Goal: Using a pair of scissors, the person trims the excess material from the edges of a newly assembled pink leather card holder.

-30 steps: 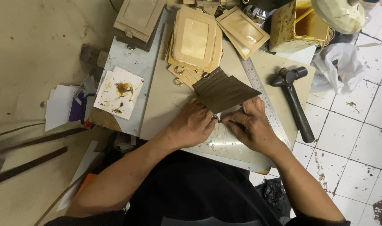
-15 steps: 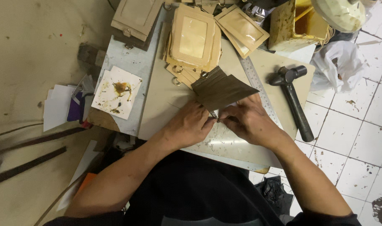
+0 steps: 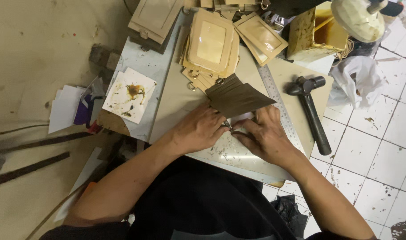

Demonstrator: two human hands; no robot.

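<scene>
Two hands pinch at the near edge of a dark brown piece

Head view: both hands meet at the middle of a small worktable (image 3: 176, 98), fingertips drawn close together. The left hand (image 3: 198, 129) lies knuckles up, its fingers curled and pinching at a small, thin object at the near corner of a dark brown, fan-shaped piece of material (image 3: 237, 98); what that object is cannot be told. The right hand (image 3: 265, 135) presses down just beside it, fingers bent, touching the same near edge. The brown piece lies flat on the table, just beyond the fingers, partly over a pale sheet (image 3: 238, 153). A steel ruler (image 3: 278, 102) runs along its right side. A black hammer (image 3: 312, 111) lies further right, apart from the hands. Stacks of tan card holders (image 3: 212, 44) sit at the far side, and a glue-stained paper square (image 3: 129, 94) lies to the left.
</scene>
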